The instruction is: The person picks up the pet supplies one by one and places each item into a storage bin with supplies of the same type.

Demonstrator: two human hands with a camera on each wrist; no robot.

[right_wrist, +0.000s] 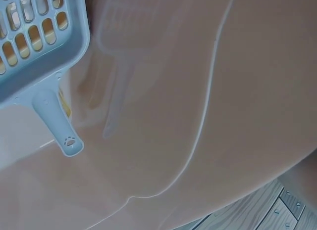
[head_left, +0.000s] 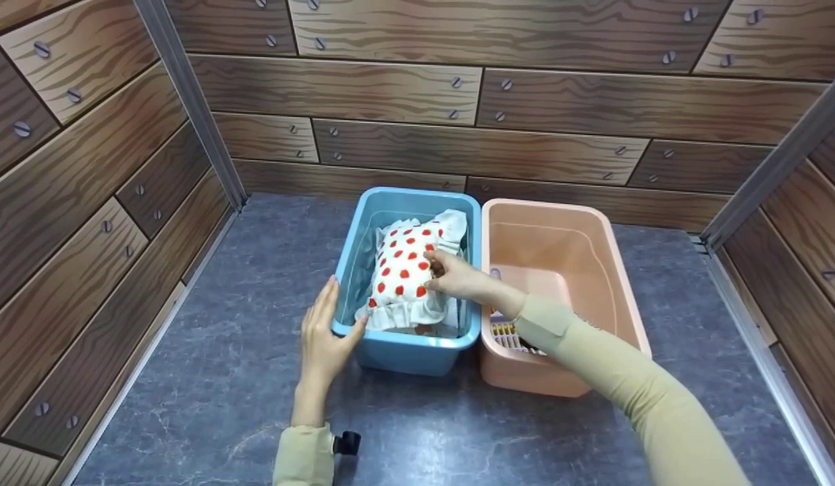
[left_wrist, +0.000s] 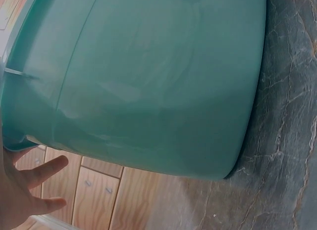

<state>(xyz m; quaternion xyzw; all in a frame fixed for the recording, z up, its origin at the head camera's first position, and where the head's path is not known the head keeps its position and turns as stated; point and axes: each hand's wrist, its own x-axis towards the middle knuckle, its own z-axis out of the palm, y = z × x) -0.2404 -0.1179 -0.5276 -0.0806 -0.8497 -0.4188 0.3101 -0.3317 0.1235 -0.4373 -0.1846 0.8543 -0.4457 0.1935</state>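
Note:
In the head view, a small white pillow with red strawberry prints and ruffled ends lies inside the blue tub. My right hand reaches over from the right, its curled fingers and thumb gripping the pillow's right side. On the tub's left rim rests my left hand, fingers extended along the outside and thumb near the front corner. The left wrist view has the tub's outer wall close up, with the spread fingers at lower left. What lies beneath the pillow is mostly hidden.
A peach tub stands against the blue one on the right. Inside it are a light blue slotted litter scoop and other items partly covered by the right arm. Wood-patterned walls enclose the dark marbled floor.

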